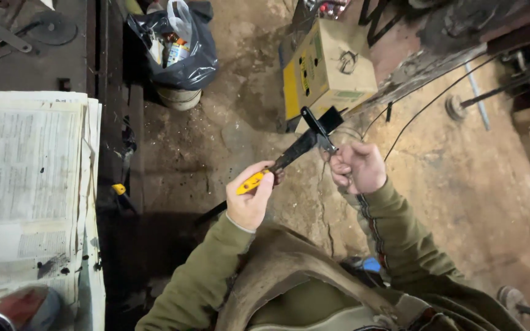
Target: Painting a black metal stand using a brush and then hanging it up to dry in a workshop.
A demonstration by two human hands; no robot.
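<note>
Above the dirt floor [228,141], the left hand [249,199] is closing its grip around a yellow-handled tool [277,167]. The right hand [357,167] is pinching a small black metal part [317,125] at the tool's tip.

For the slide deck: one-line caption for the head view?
Left hand grips a yellow-handled tool while right hand pinches a black metal part at its tip, above a dirt floor.
</note>
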